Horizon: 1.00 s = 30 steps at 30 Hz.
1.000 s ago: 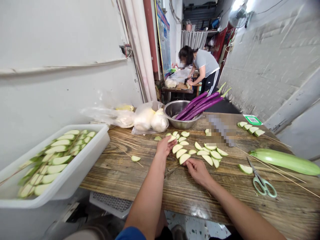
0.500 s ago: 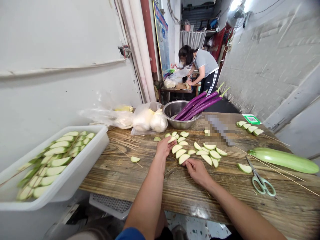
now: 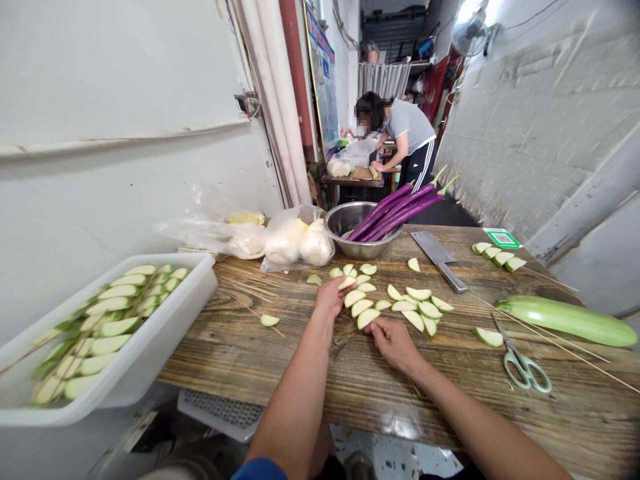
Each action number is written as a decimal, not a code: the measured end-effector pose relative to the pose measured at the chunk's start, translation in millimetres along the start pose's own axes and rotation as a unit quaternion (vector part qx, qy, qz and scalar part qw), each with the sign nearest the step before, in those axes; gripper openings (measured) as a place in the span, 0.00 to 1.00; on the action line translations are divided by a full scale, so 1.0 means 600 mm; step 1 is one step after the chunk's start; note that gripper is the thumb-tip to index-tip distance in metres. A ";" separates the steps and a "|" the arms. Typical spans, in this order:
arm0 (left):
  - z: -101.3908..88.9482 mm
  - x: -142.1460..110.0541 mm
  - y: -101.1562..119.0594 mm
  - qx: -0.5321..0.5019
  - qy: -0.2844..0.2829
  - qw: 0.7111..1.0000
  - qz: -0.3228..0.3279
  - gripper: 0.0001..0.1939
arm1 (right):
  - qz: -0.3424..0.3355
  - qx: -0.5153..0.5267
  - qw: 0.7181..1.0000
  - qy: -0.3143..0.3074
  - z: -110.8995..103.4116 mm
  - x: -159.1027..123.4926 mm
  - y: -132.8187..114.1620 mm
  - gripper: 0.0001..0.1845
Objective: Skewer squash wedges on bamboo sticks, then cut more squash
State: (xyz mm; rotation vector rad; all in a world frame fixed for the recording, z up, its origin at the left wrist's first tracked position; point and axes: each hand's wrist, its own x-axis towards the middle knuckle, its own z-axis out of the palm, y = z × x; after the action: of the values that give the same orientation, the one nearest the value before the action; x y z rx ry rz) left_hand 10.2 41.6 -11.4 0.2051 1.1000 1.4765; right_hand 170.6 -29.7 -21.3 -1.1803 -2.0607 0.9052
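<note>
My left hand (image 3: 330, 297) is closed, its fingertips pinching a pale green-edged zucchini slice (image 3: 347, 283). Just right of it, several half-round slices lie in a slanting row, the nearest slice (image 3: 369, 319) touching my right fingertips. My right hand (image 3: 393, 340) is closed at the near end of this row. A thin stick end, seemingly of a bamboo skewer (image 3: 415, 387), shows below the right wrist, in line with the row; its middle is hidden by the hand. More loose slices (image 3: 430, 309) lie to the right, and a few beyond my left hand.
Left stands a white tub (image 3: 210, 283) of skewered slices. Behind are bagged white vegetables (image 3: 285, 243) and a steel bowl (image 3: 363, 250) with purple eggplants (image 3: 400, 212). Rightward lie a cleaver (image 3: 435, 250), scissors (image 3: 525, 367) and a whole zucchini (image 3: 570, 320). A person (image 3: 407, 127) works farther back.
My left fingers and the slice they pinch have shifted slightly toward the row. My right hand stays almost still. The cleaver, blurred before, now shows clearly.
</note>
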 end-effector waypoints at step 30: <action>-0.003 0.001 0.011 -0.053 0.003 0.996 -0.066 0.02 | -0.024 0.008 1.000 0.013 0.001 -0.002 0.004 0.14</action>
State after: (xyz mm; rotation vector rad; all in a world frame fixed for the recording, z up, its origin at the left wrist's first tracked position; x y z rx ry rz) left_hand 4.6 42.5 -7.9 0.0525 1.0178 1.4144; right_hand 171.7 -29.8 -23.4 -1.1236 -2.0483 0.8789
